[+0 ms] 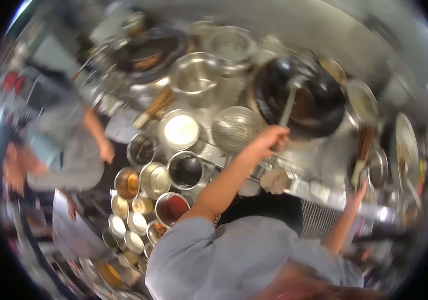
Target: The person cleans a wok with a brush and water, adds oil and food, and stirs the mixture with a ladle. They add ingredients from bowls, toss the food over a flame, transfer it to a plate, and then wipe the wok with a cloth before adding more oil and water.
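Observation:
My left hand [272,137] is closed round the handle of a metal ladle [288,107]. The ladle reaches into a large black wok [269,95], its head blurred against the wok's far inner side. Some brownish matter lies low in the wok. Over to the right, my right hand [358,193] is at the pale handle end of a bamboo wok brush [366,142]. Blur hides whether its fingers grip that handle. A crumpled beige cloth [274,181] lies on the counter edge between my arms.
A round mesh strainer [237,131], a steel pot [195,75] and a pot of white contents [181,130] stand left of the wok. Several seasoning containers [172,207] crowd the lower left. A co-worker [69,145] stands at far left. A tilted metal pan [407,150] is at right.

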Demonstrator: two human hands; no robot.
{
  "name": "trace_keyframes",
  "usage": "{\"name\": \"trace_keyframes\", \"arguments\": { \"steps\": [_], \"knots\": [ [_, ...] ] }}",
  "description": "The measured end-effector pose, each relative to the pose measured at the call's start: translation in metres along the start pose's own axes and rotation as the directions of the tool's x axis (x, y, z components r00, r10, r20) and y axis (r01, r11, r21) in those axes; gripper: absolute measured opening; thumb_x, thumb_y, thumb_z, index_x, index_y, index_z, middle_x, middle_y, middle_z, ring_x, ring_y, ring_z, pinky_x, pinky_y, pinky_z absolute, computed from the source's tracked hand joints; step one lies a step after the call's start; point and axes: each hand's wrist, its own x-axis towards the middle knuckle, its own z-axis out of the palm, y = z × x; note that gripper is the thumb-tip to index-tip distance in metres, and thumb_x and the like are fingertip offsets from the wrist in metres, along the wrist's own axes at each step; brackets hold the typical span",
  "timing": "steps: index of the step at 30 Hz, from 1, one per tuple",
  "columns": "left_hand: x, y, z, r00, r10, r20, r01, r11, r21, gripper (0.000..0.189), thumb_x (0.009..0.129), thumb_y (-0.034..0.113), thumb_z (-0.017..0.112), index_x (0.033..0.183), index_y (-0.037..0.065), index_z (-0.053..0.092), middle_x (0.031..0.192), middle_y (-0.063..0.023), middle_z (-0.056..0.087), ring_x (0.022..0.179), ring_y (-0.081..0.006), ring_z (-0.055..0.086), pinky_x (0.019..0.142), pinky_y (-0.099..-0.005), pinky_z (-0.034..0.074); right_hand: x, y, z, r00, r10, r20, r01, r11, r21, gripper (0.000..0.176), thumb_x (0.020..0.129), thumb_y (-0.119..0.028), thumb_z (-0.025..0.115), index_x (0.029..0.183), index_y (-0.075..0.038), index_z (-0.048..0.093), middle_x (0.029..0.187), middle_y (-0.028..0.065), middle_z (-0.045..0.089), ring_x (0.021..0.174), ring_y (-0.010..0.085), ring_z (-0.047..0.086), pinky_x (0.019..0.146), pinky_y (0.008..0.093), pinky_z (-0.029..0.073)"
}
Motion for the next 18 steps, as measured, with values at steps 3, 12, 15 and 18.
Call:
{"name": "trace_keyframes", "arguments": {
  "steps": [3,12,15,18],
  "knots": [
    [-0.009,0.002,-0.007,0.966,-0.099,0.24,0.178,0.925,-0.336,0.021,0.087,0.021,0.055,0.096,0.002,0.059,0.07,-0.0008,0.052,0.05,-0.0045,0.044,0.043,-0.0163,0.037,-0.016,-0.045,0.077,0.99,-0.133,-0.05,0.122,0.977,-0.173,0.058,0.078,-0.021,0.059,0.133,-0.007,0.046,0.119,0.0079,0.055,0.107,0.0211,0.054,0.085,0.0346,0.047],
    [-0.025,-0.036,-0.015,0.789,0.073,0.611,0.474,0.561,-0.679,0.031,0.093,0.02,0.046,0.113,-0.002,0.052,0.074,-0.0025,0.048,0.048,-0.0052,0.046,0.042,-0.0187,0.042,0.068,0.039,0.269,0.842,0.279,0.463,0.506,-0.109,-0.855,0.061,0.069,-0.041,0.07,0.12,-0.009,0.06,0.107,0.0211,0.064,0.103,0.0319,0.061,0.092,0.0349,0.045],
    [-0.029,-0.025,-0.023,0.941,0.129,0.314,0.14,0.696,-0.704,0.027,0.093,0.019,0.047,0.108,-0.004,0.052,0.075,-0.0029,0.047,0.046,-0.0054,0.045,0.041,-0.019,0.04,0.078,0.04,0.29,0.845,0.129,0.52,0.533,-0.118,-0.838,0.06,0.068,-0.038,0.068,0.118,-0.007,0.061,0.101,0.0214,0.066,0.099,0.0349,0.062,0.089,0.0363,0.046],
    [-0.037,-0.024,-0.036,0.974,0.101,0.205,0.067,0.731,-0.679,0.023,0.091,0.017,0.049,0.102,-0.003,0.052,0.071,-0.0028,0.048,0.046,-0.007,0.045,0.039,-0.0213,0.038,0.075,0.049,0.275,0.784,0.212,0.583,0.614,-0.129,-0.779,0.063,0.064,-0.041,0.07,0.117,-0.007,0.062,0.108,0.0232,0.063,0.102,0.034,0.06,0.091,0.036,0.045]
  ]
}}
